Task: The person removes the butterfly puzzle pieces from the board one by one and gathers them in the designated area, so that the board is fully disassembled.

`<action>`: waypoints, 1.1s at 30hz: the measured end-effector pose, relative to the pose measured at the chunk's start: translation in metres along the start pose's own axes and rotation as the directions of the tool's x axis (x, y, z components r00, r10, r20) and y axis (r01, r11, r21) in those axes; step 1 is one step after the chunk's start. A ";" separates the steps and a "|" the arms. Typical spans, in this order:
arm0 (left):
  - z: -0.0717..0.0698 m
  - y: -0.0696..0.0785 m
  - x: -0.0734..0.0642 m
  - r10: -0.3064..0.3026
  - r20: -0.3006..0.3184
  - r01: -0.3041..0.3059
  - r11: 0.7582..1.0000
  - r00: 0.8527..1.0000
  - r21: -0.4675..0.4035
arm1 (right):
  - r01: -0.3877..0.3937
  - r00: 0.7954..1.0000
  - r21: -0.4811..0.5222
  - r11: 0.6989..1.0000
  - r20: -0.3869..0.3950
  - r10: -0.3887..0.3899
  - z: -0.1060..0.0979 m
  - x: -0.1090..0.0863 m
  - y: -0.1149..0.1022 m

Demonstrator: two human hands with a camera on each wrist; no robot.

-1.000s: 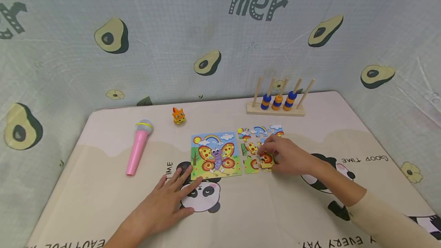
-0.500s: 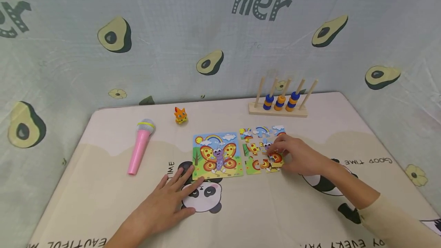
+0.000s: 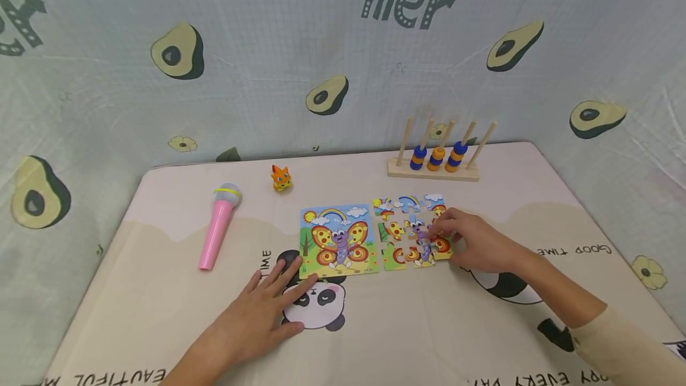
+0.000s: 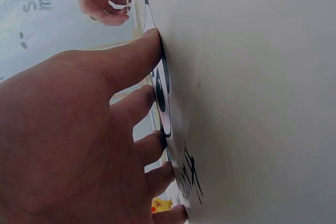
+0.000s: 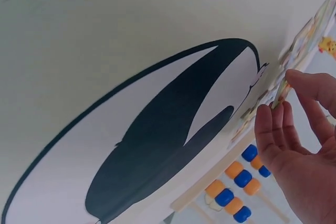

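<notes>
My right hand (image 3: 477, 240) pinches a jigsaw puzzle piece (image 3: 442, 247) with part of an orange swirled wing, at the lower right of the spread pieces. In the right wrist view the piece (image 5: 281, 94) stands tilted between thumb and fingertips, seen nearly edge-on. Other jigsaw pieces (image 3: 394, 257) lie in rows with gaps, showing parts of a butterfly, sun and rainbow. Left of them lies a square butterfly picture board (image 3: 339, 242). My left hand (image 3: 257, 313) rests flat with spread fingers on the table, fingertips at the board's lower left corner.
A pink toy microphone (image 3: 217, 231) lies at the left. Behind the board stands a small orange animal figure (image 3: 281, 178). A wooden peg counter (image 3: 433, 173) with blue and orange beads stands at the back right. The panda-print cloth (image 3: 375, 338) covers the table.
My right hand has moved to the right with the wing piece, uncovering the middle pieces of the butterfly's body. My left hand stays in place.
</notes>
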State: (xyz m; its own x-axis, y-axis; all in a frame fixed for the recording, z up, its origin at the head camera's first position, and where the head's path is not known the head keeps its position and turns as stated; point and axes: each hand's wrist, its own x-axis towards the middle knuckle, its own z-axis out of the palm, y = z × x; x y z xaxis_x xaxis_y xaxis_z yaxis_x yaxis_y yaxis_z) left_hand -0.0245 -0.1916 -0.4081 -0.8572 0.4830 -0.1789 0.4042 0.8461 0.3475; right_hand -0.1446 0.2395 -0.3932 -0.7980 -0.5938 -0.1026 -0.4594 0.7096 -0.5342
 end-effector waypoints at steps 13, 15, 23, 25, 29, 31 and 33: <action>-0.002 0.000 0.000 0.004 0.010 -0.004 1.000 1.000 -0.005 | -0.015 1.000 0.008 1.000 0.003 0.015 -0.005 -0.012 0.007; -0.002 0.000 0.000 0.006 0.005 -0.006 1.000 1.000 -0.005 | -0.012 1.000 0.012 1.000 0.008 0.012 -0.005 -0.013 0.007; -0.001 0.000 -0.001 0.006 0.000 -0.006 1.000 1.000 -0.003 | -0.004 1.000 0.010 1.000 0.006 0.004 -0.002 -0.013 0.010; -0.001 0.000 -0.001 0.005 0.003 -0.005 1.000 1.000 -0.003 | -0.006 1.000 0.008 1.000 0.006 0.006 -0.001 -0.013 0.010; -0.001 0.000 0.000 0.005 0.006 -0.005 1.000 1.000 -0.003 | -0.008 1.000 0.008 1.000 0.014 0.007 -0.001 -0.013 0.010; -0.001 0.001 0.000 0.006 0.004 -0.006 1.000 1.000 -0.001 | -0.011 1.000 0.012 1.000 0.017 0.010 -0.002 -0.014 0.009; -0.001 0.001 0.000 0.008 0.001 -0.008 1.000 1.000 0.001 | -0.015 1.000 0.013 1.000 0.018 0.014 -0.002 -0.014 0.009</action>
State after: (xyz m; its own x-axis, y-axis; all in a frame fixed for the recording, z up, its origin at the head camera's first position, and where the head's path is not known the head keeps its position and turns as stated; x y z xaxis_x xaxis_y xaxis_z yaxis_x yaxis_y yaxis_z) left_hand -0.0242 -0.1915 -0.4070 -0.8536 0.4899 -0.1773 0.4114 0.8426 0.3476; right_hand -0.1385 0.2546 -0.3944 -0.7975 -0.5901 -0.1252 -0.4425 0.7133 -0.5436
